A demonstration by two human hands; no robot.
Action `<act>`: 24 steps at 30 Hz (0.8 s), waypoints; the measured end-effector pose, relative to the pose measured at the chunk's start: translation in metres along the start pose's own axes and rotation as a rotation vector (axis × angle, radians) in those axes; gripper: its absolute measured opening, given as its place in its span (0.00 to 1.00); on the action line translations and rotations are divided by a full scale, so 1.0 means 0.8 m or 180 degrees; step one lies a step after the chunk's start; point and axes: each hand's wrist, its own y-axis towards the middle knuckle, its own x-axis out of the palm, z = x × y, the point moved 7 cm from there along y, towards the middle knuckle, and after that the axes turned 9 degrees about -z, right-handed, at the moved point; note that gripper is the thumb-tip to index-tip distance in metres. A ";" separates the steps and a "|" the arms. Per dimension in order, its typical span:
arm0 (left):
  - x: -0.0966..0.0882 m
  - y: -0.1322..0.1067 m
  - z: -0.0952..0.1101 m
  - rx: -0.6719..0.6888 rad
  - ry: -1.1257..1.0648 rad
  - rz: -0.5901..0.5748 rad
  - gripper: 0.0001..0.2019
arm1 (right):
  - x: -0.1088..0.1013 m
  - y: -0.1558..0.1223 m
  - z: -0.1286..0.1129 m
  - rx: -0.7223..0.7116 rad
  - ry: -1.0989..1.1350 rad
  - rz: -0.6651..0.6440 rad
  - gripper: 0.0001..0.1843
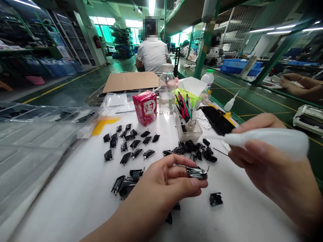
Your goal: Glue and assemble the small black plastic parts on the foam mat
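Observation:
My left hand [174, 181] pinches a small shiny black part [197, 173] with a clear edge and a thin metal piece at one end. In my right hand [272, 164] is a white squeeze bottle [280, 139], its thin nozzle pointing left, above and apart from the held part. Under my left wrist lies a cluster of black parts [127, 186], partly hidden. A single black piece [216, 199] rests on the white tabletop [75, 195] to the right. Beyond my left hand are a heap of dark pieces [193, 149] and rows of black parts with clear edges [136, 144].
Clear plastic trays [42, 144] line the left side. At the back stand a red drink carton [145, 108], a clear jar [167, 90] and a bin [190, 132] of tweezers and pens. A dark phone-like slab [214, 121] lies right. A person in white [153, 55] sits ahead.

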 end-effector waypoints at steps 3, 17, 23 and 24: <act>0.001 -0.001 0.002 0.0168 0.0471 -0.0018 0.08 | 0.007 -0.010 0.004 0.0153 0.0748 0.0037 0.17; 0.011 -0.001 0.008 0.0528 0.1188 -0.0204 0.06 | 0.031 -0.009 0.008 0.0193 0.0680 -0.0712 0.16; 0.013 -0.006 0.007 0.0453 0.1202 -0.0150 0.07 | 0.026 -0.015 0.015 0.0111 0.0417 -0.0851 0.17; 0.013 -0.006 0.006 0.0447 0.1206 -0.0151 0.07 | 0.025 -0.015 0.016 0.0108 0.0401 -0.0866 0.18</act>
